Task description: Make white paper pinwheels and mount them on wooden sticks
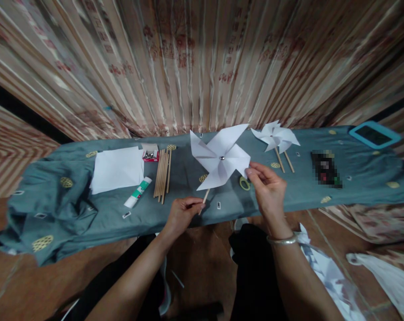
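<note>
Gripping the white pinwheel (218, 160) by its stick (206, 196) in the left hand (183, 215), and pinching a blade tip (243, 169) in the right hand (270, 186)!

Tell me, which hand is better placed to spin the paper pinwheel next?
Probably the right hand: it is touching the edge of the paper pinwheel, where a push could turn it. The left hand seems better for steadying, since it grips the wooden stick below.

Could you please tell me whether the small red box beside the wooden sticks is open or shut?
Open: the red box has its flap back, exposing shiny metal pieces.
</note>
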Tool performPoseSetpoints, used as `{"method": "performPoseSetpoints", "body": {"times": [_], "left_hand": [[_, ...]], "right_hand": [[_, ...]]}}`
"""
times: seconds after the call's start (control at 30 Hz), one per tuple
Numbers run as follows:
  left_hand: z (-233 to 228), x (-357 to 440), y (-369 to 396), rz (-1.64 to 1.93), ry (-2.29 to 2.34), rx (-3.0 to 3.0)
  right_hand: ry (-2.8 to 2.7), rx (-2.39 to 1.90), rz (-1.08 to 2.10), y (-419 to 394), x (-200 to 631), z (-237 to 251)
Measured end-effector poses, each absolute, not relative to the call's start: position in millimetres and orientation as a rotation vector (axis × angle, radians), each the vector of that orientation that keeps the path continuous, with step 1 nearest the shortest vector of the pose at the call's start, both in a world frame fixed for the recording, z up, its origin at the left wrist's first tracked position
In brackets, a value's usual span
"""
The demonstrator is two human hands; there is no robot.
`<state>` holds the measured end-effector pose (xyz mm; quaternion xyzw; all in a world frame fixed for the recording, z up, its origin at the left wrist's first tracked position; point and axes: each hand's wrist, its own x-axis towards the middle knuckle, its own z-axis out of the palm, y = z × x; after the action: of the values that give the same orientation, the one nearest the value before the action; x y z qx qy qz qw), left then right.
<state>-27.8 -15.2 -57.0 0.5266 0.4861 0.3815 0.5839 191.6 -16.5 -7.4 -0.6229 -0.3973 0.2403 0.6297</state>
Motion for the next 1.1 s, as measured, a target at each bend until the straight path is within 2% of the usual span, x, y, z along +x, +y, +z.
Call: {"method": "performPoseSetpoints", "body": {"times": [1.1], "left_hand": [[-53.1, -28.9, -14.4, 0.932, 1.141, 1.220]], "right_hand": [[-0.774, -1.222, 1.052, -24.8, 142.3, -0.8]]}}
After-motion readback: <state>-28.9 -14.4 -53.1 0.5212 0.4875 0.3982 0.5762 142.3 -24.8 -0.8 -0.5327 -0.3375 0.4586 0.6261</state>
